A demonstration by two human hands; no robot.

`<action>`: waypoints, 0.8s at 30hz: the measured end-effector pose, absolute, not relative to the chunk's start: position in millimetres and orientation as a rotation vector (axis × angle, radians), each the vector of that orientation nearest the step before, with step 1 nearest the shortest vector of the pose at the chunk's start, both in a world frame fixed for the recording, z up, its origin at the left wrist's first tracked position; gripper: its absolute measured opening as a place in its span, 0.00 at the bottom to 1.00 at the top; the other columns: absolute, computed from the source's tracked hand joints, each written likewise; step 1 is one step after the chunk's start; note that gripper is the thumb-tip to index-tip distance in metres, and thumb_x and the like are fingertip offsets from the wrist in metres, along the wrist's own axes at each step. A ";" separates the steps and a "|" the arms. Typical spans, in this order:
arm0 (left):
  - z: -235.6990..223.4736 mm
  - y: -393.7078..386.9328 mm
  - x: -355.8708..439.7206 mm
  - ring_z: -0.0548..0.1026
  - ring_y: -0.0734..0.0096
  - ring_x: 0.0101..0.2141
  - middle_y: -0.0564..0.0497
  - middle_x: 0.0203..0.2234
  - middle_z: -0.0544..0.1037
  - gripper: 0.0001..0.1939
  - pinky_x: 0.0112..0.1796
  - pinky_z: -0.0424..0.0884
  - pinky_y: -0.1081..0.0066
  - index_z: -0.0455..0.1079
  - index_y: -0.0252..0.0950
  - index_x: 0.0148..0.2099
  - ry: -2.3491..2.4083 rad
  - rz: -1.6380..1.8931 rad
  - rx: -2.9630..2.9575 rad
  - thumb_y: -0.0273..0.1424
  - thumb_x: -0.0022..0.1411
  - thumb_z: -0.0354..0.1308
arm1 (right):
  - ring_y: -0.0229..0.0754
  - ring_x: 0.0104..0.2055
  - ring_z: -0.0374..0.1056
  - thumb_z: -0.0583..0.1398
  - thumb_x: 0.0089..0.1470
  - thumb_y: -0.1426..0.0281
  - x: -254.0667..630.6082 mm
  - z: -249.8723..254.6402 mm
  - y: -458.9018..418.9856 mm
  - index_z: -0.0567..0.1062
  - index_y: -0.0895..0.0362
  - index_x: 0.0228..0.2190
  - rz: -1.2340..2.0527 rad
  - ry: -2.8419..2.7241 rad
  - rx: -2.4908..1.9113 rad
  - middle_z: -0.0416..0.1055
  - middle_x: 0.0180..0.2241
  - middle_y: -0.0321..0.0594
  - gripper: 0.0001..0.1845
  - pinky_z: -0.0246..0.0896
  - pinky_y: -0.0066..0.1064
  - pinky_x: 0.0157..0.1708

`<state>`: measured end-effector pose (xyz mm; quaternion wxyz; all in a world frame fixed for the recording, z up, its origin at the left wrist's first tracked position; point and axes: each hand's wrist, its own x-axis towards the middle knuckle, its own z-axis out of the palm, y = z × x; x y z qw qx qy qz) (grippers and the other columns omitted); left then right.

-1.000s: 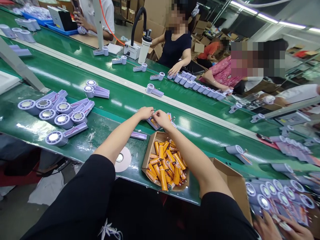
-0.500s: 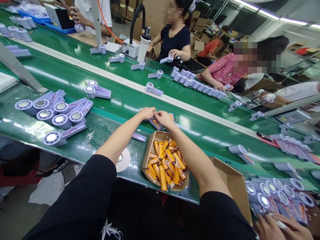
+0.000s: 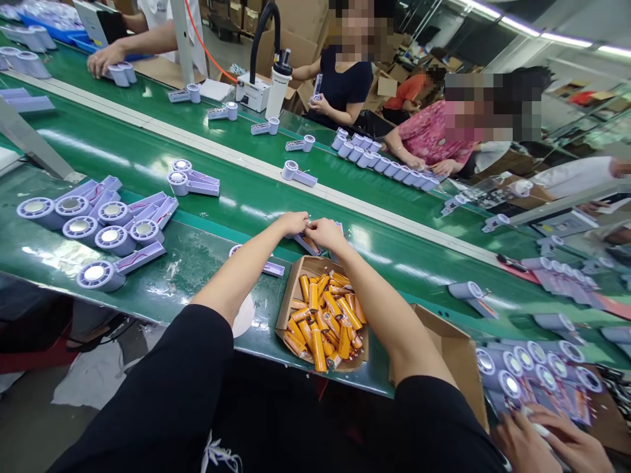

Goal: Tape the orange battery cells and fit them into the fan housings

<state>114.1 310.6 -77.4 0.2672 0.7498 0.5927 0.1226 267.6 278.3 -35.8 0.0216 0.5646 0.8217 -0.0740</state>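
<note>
My left hand [image 3: 294, 223] and my right hand [image 3: 323, 232] meet with fingertips pinched close together above a lilac plastic fan casing [image 3: 309, 244] by the belt edge. What sits between the fingertips is too small to make out. Part of the casing is covered by my hands. Just below them stands a cardboard box [image 3: 284, 307] full of orange wrapped battery cells [image 3: 320, 322]. Left of the box, another lilac fan casing [image 3: 273, 269] lies partly behind my left forearm.
Several lilac fan casings [image 3: 113, 240] are grouped at left, more [image 3: 522, 364] at right beside a co-worker's hands [image 3: 547, 437]. A second cardboard box [image 3: 456, 355] is beside my right arm. The green conveyor belt [image 3: 414, 243] runs across; co-workers sit opposite.
My hands stay pinched together at nearly the same spot. Across the belt, one co-worker's hand reaches to casings on the belt, and another now holds a casing upright. The view shifts slightly.
</note>
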 end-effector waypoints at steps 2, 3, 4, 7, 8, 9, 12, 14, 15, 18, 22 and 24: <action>-76.2 308.4 117.3 0.81 0.57 0.56 0.49 0.55 0.86 0.15 0.53 0.73 0.66 0.78 0.46 0.56 1.608 0.313 2.038 0.40 0.79 0.52 | 0.53 0.43 0.82 0.59 0.66 0.65 270.0 -33.2 278.9 0.89 0.56 0.38 -0.189 2.554 1.725 0.87 0.40 0.52 0.17 0.68 0.33 0.42; -75.4 307.1 118.7 0.81 0.56 0.57 0.48 0.56 0.85 0.15 0.53 0.74 0.65 0.78 0.46 0.56 1.611 0.306 2.045 0.40 0.79 0.51 | 0.54 0.44 0.82 0.59 0.66 0.65 271.2 -31.9 278.4 0.89 0.56 0.39 -0.168 2.564 1.709 0.87 0.41 0.53 0.17 0.68 0.34 0.43; -74.4 305.8 120.0 0.81 0.55 0.57 0.48 0.57 0.85 0.16 0.53 0.74 0.64 0.78 0.46 0.56 1.613 0.301 2.050 0.40 0.79 0.50 | 0.55 0.44 0.82 0.59 0.67 0.64 272.3 -30.6 277.3 0.89 0.57 0.40 -0.148 2.577 1.692 0.87 0.41 0.55 0.18 0.68 0.35 0.44; -71.7 301.8 123.6 0.81 0.54 0.57 0.47 0.57 0.85 0.17 0.53 0.74 0.63 0.78 0.45 0.57 1.609 0.297 2.064 0.41 0.80 0.49 | 0.56 0.45 0.82 0.56 0.69 0.66 277.0 -26.9 271.1 0.87 0.59 0.44 -0.109 2.625 1.646 0.86 0.44 0.58 0.20 0.67 0.36 0.46; -71.2 300.6 124.9 0.81 0.54 0.57 0.46 0.57 0.85 0.18 0.53 0.74 0.63 0.78 0.45 0.57 1.606 0.299 2.070 0.41 0.80 0.49 | 0.55 0.46 0.81 0.55 0.69 0.68 279.3 -25.9 268.4 0.87 0.59 0.46 -0.108 2.643 1.628 0.86 0.45 0.57 0.20 0.67 0.36 0.46; -70.9 299.4 126.3 0.81 0.54 0.57 0.46 0.57 0.85 0.17 0.53 0.74 0.63 0.78 0.45 0.57 1.603 0.301 2.075 0.41 0.80 0.49 | 0.54 0.46 0.81 0.55 0.69 0.70 282.1 -25.0 265.7 0.86 0.60 0.47 -0.114 2.663 1.607 0.86 0.46 0.56 0.19 0.66 0.35 0.46; -71.4 297.3 130.8 0.81 0.55 0.58 0.46 0.58 0.85 0.17 0.54 0.74 0.64 0.77 0.45 0.58 1.603 0.308 2.087 0.41 0.79 0.50 | 0.49 0.45 0.80 0.56 0.65 0.75 292.0 -23.7 258.4 0.85 0.59 0.47 -0.152 2.715 1.545 0.87 0.45 0.51 0.18 0.65 0.31 0.46; -72.4 297.1 133.6 0.80 0.56 0.59 0.46 0.58 0.85 0.17 0.54 0.74 0.64 0.77 0.45 0.59 1.602 0.308 2.091 0.41 0.80 0.49 | 0.47 0.43 0.79 0.56 0.65 0.76 298.2 -24.2 255.6 0.85 0.59 0.44 -0.179 2.735 1.522 0.86 0.42 0.48 0.17 0.65 0.30 0.45; -72.9 297.4 134.8 0.80 0.56 0.59 0.46 0.58 0.84 0.17 0.55 0.73 0.64 0.76 0.45 0.59 1.601 0.306 2.092 0.40 0.80 0.49 | 0.47 0.42 0.79 0.56 0.65 0.75 300.7 -24.7 254.9 0.85 0.59 0.43 -0.192 2.742 1.514 0.86 0.41 0.48 0.17 0.65 0.30 0.44; -73.8 298.4 138.0 0.80 0.56 0.59 0.46 0.59 0.84 0.18 0.55 0.73 0.63 0.76 0.45 0.60 1.594 0.299 2.096 0.40 0.81 0.47 | 0.46 0.43 0.79 0.58 0.67 0.73 306.1 -26.9 255.2 0.86 0.59 0.46 -0.225 2.770 1.473 0.86 0.43 0.47 0.16 0.66 0.31 0.46; -73.2 298.4 142.4 0.80 0.53 0.59 0.45 0.60 0.83 0.20 0.56 0.73 0.61 0.76 0.45 0.60 1.583 0.288 2.101 0.40 0.81 0.46 | 0.50 0.52 0.78 0.62 0.67 0.71 311.3 -29.9 257.2 0.87 0.57 0.49 -0.234 2.787 1.377 0.84 0.50 0.50 0.15 0.67 0.34 0.56; -72.5 297.7 144.9 0.80 0.52 0.59 0.44 0.59 0.83 0.20 0.55 0.73 0.60 0.76 0.44 0.60 1.576 0.286 2.101 0.41 0.81 0.46 | 0.52 0.56 0.78 0.62 0.68 0.71 314.3 -31.8 257.8 0.88 0.56 0.49 -0.225 2.772 1.350 0.83 0.53 0.52 0.15 0.67 0.37 0.59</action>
